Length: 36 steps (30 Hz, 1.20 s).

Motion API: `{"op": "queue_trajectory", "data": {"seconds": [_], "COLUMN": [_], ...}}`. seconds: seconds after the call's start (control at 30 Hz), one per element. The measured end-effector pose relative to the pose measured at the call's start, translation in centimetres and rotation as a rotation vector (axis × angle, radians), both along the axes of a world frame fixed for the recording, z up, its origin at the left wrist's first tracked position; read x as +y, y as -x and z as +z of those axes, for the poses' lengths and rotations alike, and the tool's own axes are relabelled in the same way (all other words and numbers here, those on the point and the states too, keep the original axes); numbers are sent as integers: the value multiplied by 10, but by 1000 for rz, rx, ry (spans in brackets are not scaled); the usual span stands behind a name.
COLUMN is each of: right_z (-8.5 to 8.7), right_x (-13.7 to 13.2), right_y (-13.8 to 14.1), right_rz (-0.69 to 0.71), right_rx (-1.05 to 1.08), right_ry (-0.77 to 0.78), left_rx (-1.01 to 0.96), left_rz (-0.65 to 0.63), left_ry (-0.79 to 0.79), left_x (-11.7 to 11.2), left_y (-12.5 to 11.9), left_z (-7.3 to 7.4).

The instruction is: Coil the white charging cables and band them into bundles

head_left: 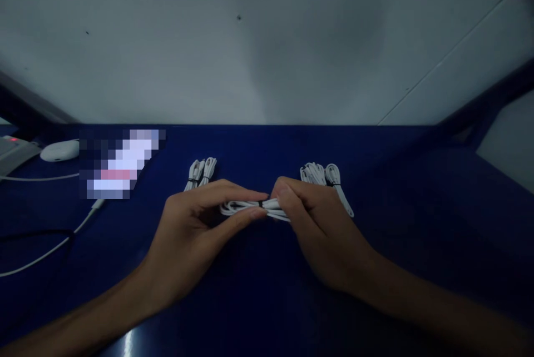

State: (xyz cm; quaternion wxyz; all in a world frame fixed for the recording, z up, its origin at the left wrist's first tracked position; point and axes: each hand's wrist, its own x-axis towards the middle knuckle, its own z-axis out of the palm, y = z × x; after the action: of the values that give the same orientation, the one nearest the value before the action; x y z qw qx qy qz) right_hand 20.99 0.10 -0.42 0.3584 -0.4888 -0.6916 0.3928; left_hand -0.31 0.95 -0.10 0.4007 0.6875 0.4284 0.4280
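Observation:
Between my two hands is a white cable, coiled into a long bundle with a black tie round its middle. My left hand pinches it near the tie, thumb below and index finger above. On the other side, my right hand is closed on the bundle's right end and covers part of it. Behind my left hand lie coiled white cables with black ties. Beyond my right hand sit more white cable bundles, and one tied bundle lies beside them.
A phone-like device with a blurred, lit screen lies on the blue table at left, a white cable plugged into it. Next to it are a white rounded case and a white box with a red light. A pale wall rises behind.

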Motion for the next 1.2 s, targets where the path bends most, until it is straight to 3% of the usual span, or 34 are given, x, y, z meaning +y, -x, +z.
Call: {"op": "queue_trajectory", "data": {"seconds": [0.1,0.23,0.33,0.5,0.73,0.87,0.97,1.1,1.2], "right_z": [-1,-8,-12,-13,-13,-13,-12,-8,-7], "right_x": [1,4,7,10,9,9,7,2,3], "right_y": [1,0,-1,1,3,4,4,2,0], "right_rz": [-22,-38,-37,-89,-74,-70,-63,-39,-4], "right_rx": [-73,-241,-282,-205,-193,-186,-153,30,156], "right_ry": [-133,-493,-661,-744,-707,-633,-534,-64,208], "left_rx": [-24,-134,-194,-250,-195,-184,-77,94,131], "left_rz": [-20,-60,-80,-73,-72,-91,-61,9,-29], "left_ry": [76,186,238,332,193,171,28,-278,-363], "left_x": [1,2,0,-7,-9,-5,-5,-6,-8], "left_y": [0,-1,-3,-6,-3,-2,-1,2,3], "left_z": [2,1,-1,-3,-4,-7,-10,-13,-14]}}
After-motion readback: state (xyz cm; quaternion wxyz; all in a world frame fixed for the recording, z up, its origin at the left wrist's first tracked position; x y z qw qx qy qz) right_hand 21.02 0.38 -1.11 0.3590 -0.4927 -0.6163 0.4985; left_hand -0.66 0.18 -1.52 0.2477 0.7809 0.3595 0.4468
